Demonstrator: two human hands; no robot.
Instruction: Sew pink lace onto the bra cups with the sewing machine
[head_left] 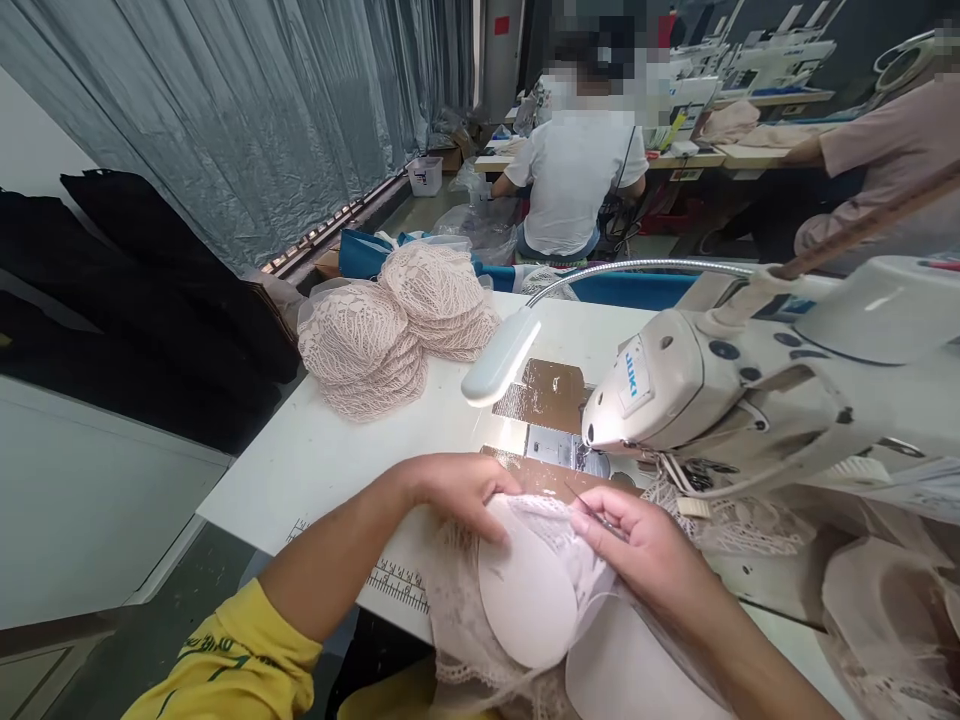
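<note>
A pale lace bra (525, 590) with smooth moulded cups lies over the table's front edge, the inner side of one cup facing me. My left hand (461, 490) grips that cup's upper left rim, thumb on the inside. At the upper right rim, my right hand (637, 535) pinches the lace edging. A thin dark pointed tool (589, 508) sticks out from the right hand's fingers; its kind cannot be made out. The second cup (637, 665) hangs below my right forearm. Just beyond the hands is the needle plate (551, 447) of a white sewing machine (675, 375).
Stacked lace cups (364, 345) sit at the table's back left. A lamp (502, 355) on a bendy neck reaches over the sewing area. More lace pieces (750, 520) lie under the machine arm. Beyond, a person in a white shirt (574, 180) and another person (892, 160) sit at machines.
</note>
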